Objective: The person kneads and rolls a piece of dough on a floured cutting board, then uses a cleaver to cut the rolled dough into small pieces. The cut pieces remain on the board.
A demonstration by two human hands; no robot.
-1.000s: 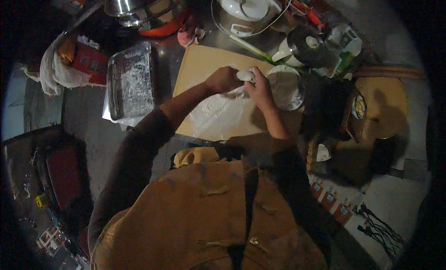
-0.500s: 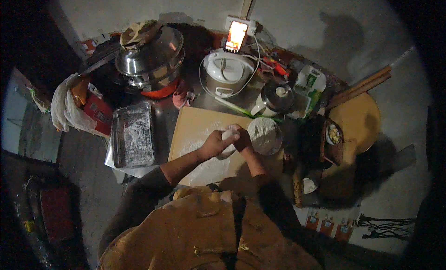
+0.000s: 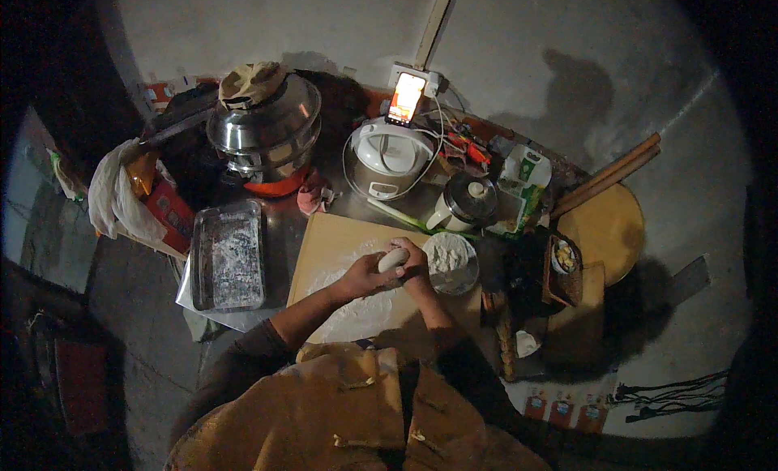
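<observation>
A pale lump of dough [image 3: 394, 260] is held between both my hands above the board, its smooth rounded top showing and its underside covered by fingers. My left hand [image 3: 362, 278] closes on it from the left, thumb lying along its near side. Around its far and right sides curls my right hand [image 3: 416, 265]. Beneath them lies a tan board [image 3: 318, 242] with white flour [image 3: 356, 312] spread over it. A clear bowl of flour [image 3: 450, 259] sits just right of my right hand.
Left of the board is a flour-dusted metal tray [image 3: 229, 264]. Behind stand a stacked steel pot [image 3: 263, 126], a white rice cooker [image 3: 387, 159], a lit phone [image 3: 406, 98] and a lidded jug [image 3: 468, 202]. A spring onion [image 3: 397, 214] lies along the board's far edge. A basket [image 3: 562, 280] stands right.
The whole view has shifted slightly. Between my hands the dough has turned, and its rounded end now points up where a longer side showed before. Both hands still grip it.
</observation>
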